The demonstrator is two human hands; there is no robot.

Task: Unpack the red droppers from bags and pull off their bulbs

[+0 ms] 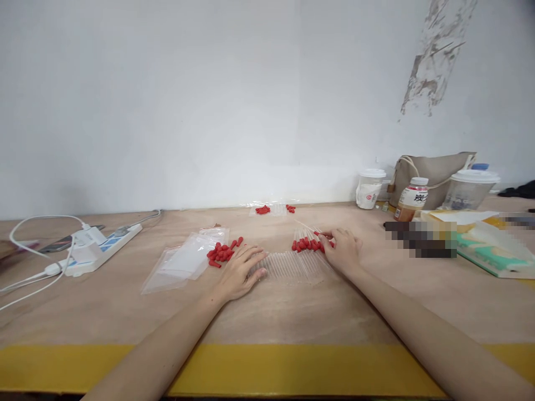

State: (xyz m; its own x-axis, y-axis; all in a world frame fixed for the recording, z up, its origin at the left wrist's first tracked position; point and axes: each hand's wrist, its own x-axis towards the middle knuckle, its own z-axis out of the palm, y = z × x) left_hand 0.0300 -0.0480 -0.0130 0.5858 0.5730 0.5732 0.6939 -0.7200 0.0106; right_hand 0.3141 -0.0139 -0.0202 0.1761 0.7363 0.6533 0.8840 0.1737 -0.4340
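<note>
A row of clear glass droppers with red rubber bulbs lies side by side on the wooden table. My left hand rests flat at the left end of the clear tubes, fingers stretched out and apart. My right hand lies over the right end of the row, fingertips touching the red bulbs, fingers loosely curled. A loose heap of red bulbs sits just beyond my left hand. Empty clear plastic bags lie to the left of that heap.
More red bulbs on a clear bag lie near the wall. A white power strip with cables is at the left. Cups, a bottle, a tan bag and a book stand at the right. A yellow strip edges the table.
</note>
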